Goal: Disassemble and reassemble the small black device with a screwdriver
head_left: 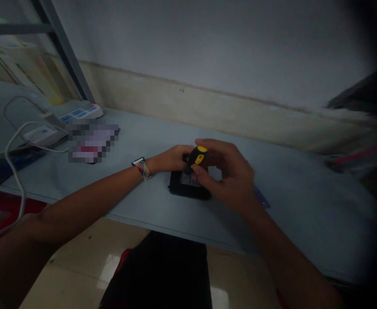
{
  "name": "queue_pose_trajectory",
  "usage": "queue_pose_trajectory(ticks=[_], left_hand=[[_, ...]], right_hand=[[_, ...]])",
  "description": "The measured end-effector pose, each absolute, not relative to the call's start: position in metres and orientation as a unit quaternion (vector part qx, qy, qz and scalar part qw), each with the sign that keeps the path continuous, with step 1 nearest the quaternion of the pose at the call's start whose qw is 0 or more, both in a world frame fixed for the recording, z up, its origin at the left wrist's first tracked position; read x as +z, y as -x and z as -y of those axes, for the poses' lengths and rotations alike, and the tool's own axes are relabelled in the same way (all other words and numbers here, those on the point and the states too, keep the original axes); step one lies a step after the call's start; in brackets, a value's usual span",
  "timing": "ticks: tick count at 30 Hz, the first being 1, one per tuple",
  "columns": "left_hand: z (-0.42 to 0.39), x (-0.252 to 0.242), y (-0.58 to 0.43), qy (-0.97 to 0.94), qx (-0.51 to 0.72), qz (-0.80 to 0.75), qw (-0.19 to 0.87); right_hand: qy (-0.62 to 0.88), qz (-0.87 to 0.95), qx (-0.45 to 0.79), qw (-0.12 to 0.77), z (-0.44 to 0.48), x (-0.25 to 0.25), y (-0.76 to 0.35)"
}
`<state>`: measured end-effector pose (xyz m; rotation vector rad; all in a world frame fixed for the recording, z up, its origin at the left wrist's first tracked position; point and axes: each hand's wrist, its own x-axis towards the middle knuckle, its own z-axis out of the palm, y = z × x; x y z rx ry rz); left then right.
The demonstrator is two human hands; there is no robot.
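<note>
A flat black box (190,191) with a printed label on top lies on the table. My right hand (230,176) pinches a black and yellow screwdriver (199,158) by its handle, held tilted over the box. The screwdriver's tip is not visible, so I cannot tell whether it touches the box. At the box's far left edge my left hand (177,158) is closed on it, its fingertips partly behind the screwdriver. A patterned band with a watch sits on that wrist.
On the left of the pale blue table (137,128) lie a blurred-out phone-like item (93,143), a power strip (82,112) and a white cable (21,171). A purple item (262,197) shows beside my right wrist. A wall rises behind; a metal frame (69,51) stands left.
</note>
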<state>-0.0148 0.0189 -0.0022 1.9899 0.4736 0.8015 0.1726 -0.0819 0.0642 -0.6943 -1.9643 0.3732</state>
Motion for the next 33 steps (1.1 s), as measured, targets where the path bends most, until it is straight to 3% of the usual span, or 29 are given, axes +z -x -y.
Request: queue_pose_trajectory(ticks=[6, 28, 33], left_hand=[[-0.020, -0.001, 0.016, -0.819, 0.295, -0.209, 0.445], [-0.022, -0.003, 0.014, -0.815, 0.308, -0.197, 0.450], [-0.022, -0.003, 0.014, -0.817, 0.307, -0.197, 0.446]], right_hand=[[0.315, 0.763, 0.201, 0.528, 0.074, 0.054, -0.177], [0.316, 0.782, 0.114, 0.525, 0.078, 0.051, -0.180], [0.300, 0.780, 0.142, 0.530, 0.075, 0.047, -0.181]])
